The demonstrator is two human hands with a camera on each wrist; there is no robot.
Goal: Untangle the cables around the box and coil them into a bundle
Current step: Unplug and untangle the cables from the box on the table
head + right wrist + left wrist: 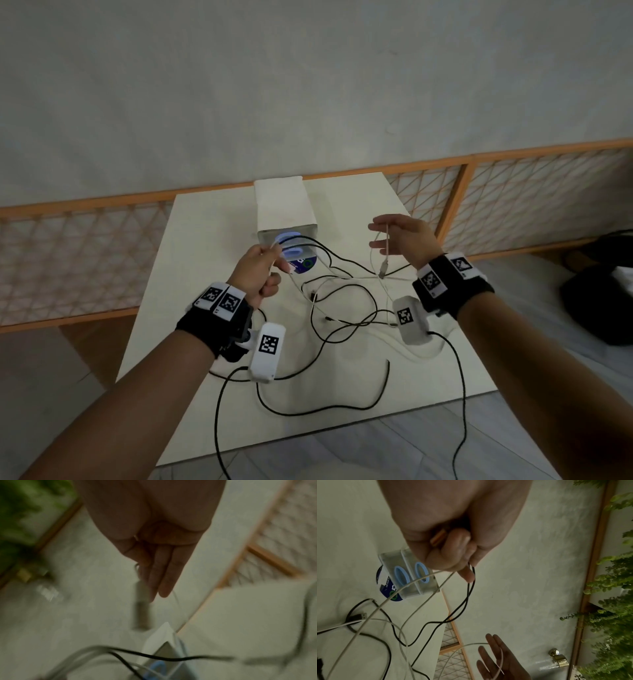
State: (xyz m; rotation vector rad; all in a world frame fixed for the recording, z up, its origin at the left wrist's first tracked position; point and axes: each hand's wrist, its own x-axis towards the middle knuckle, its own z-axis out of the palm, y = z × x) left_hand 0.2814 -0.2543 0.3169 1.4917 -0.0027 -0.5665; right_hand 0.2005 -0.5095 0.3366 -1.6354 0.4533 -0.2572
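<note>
A white box point(286, 205) with a clear front and blue rings inside lies at the far middle of the white table point(212, 246). My left hand point(277, 263) hovers just in front of it and pinches a white cable point(297, 287) together with a black cable point(334, 255); the left wrist view shows both running out from the curled fingers point(467, 573). My right hand point(375, 236) is raised at the right of the box point(409, 573) with straight fingers. The white cable point(471, 644) lies draped over it, and its USB plug point(383, 272) dangles below. More black cable point(329, 407) loops loosely across the table.
A round blue label point(305, 265) lies at the foot of the box. A wooden lattice fence point(85, 246) runs behind the table. A black bag point(599, 301) sits on the floor at the right. Black leads from the wrist cameras hang over the table's front edge point(342, 425).
</note>
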